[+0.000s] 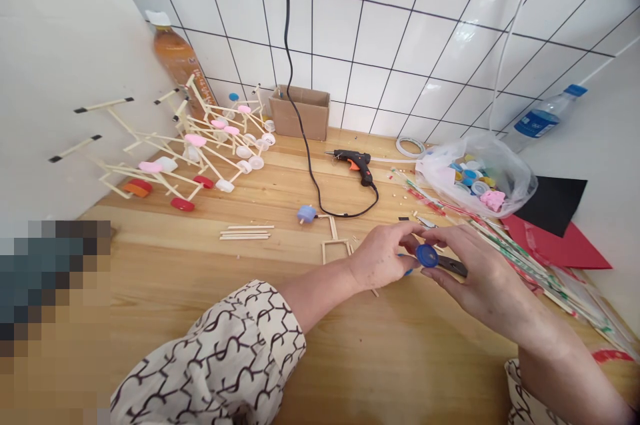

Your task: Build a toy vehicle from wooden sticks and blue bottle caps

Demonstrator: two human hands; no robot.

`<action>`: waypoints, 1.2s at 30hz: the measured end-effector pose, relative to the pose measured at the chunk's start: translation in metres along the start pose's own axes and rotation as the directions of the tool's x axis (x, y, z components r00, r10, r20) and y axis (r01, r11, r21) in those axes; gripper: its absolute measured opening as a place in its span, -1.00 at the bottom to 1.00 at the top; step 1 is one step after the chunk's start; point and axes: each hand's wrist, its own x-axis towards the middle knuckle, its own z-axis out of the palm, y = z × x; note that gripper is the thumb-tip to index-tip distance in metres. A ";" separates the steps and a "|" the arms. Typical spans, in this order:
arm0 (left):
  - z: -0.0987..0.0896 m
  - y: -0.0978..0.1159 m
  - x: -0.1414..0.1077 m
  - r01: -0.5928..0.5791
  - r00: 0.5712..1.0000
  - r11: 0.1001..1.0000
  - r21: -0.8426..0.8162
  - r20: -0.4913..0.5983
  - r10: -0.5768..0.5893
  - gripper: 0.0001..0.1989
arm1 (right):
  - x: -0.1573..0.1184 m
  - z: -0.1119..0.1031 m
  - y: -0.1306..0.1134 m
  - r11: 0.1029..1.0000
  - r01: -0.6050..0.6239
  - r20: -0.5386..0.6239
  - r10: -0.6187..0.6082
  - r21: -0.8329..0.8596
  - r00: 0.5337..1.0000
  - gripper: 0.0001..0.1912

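A dark blue bottle cap (427, 255) is held between the thumb and fingers of my right hand (483, 272). My left hand (383, 257) is closed just left of it, fingertips close to the cap. Another bit of blue (409, 272) shows at the left thumb, mostly hidden by the fingers. Under my right hand lies a dark metal tool (453, 266), partly covered. A small frame of wooden sticks (336, 241) rests on the table beside my left wrist, with a light blue cap piece (306, 214) on a short stick behind it.
Stick models with caps (195, 140) stand at the back left near a bottle (175, 55). A glue gun (355, 162) with a black cord lies mid-table before a cardboard box (300, 113). Loose sticks (245, 236) lie left; a bag of caps (475, 175) and coloured sheets (560, 242) are right.
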 end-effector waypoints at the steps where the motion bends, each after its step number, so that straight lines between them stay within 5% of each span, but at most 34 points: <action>1: 0.000 0.000 0.000 -0.001 1.000 1.000 -0.002 0.000 0.001 -0.58 | 0.000 0.000 0.000 1.000 0.002 0.003 -0.002 0.001 1.000 -0.72; 36: 0.006 -0.015 0.000 -0.016 1.000 0.993 0.118 0.013 0.015 -0.66 | -0.001 0.001 0.003 1.000 0.006 0.070 -0.007 0.015 0.998 -0.69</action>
